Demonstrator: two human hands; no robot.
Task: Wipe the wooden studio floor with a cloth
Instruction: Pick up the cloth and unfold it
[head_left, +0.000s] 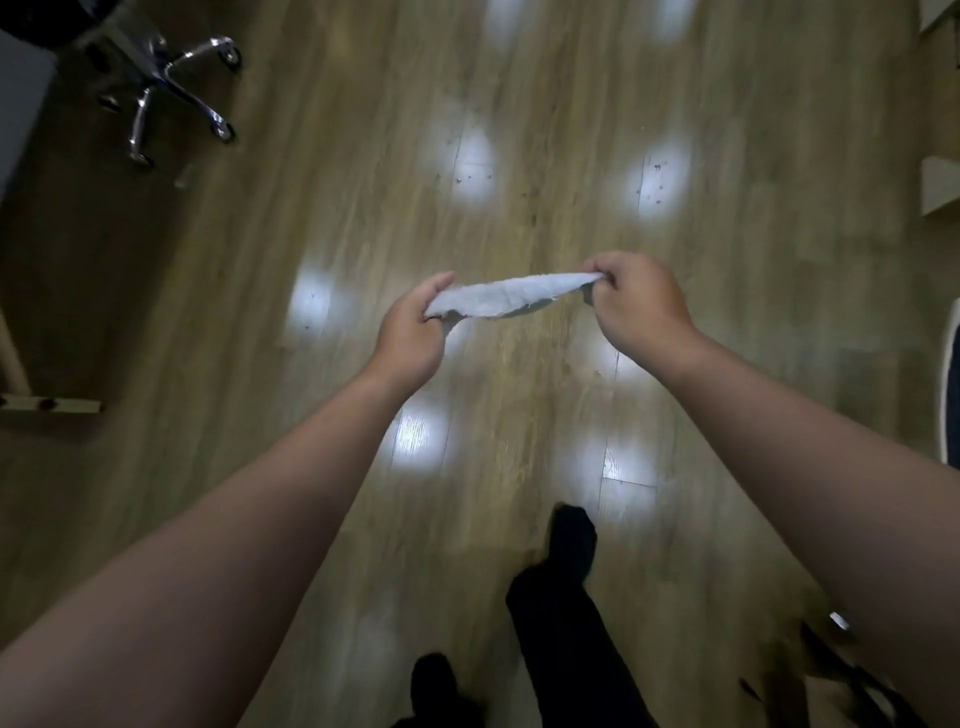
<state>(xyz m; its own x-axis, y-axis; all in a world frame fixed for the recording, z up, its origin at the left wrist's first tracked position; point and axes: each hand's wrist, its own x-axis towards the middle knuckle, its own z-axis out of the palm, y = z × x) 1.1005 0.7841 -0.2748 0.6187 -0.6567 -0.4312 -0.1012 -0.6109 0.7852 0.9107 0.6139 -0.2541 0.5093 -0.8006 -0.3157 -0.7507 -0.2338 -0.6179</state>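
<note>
Grip: the left hand (410, 332) pinched one end of a pale cloth (511, 297) between thumb and curled fingers; the right hand (636, 306) pinched the other end the same way.
Cloth position: it was stretched between the two hands, held in the air in front of the person, well above the wooden floor (545, 104) and not touching it.
Cloth handling: it sagged slightly in the middle and looked thin, soft and light; it would likely bunch or fold easily, so gathering it into a pad under one flat palm seemed the best hold for wiping.
Floor: glossy planks with bright light reflections and small dark specks, probably slick under a cloth.
Surroundings: a chrome wheeled chair base (171, 88) stood far left; dark-clothed legs (566, 623) showed below.
Writing: no brands, labels or readable text were visible.
</note>
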